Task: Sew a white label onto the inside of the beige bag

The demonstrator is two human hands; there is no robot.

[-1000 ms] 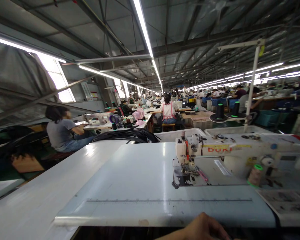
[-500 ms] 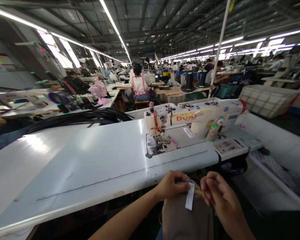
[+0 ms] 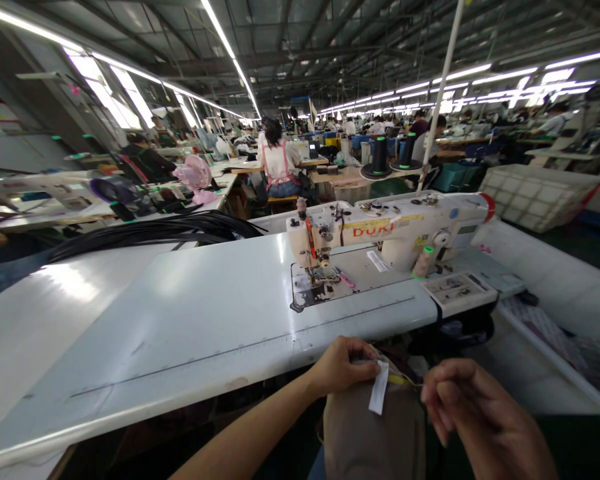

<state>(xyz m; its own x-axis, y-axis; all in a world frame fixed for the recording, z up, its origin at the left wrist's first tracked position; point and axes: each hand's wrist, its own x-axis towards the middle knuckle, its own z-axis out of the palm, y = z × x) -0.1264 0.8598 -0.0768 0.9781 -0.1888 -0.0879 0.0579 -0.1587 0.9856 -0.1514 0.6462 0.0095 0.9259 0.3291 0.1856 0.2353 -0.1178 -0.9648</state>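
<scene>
Hands: two, both low in view before the table edge. Left hand point(image 3: 341, 365), fingers pinched together on the top of one white label point(image 3: 379, 388), which hangs over one piece of tan fabric point(image 3: 373, 433) just below them. Right hand point(image 3: 473, 410), fingers curled together just right of the label; a thin thread seems to run to them, grip unclear. Beyond the fingers: one white table point(image 3: 195, 320), one sewing machine point(image 3: 385, 230), one green-capped thread spool point(image 3: 423, 261), two black cones point(image 3: 380, 157) behind it.
</scene>
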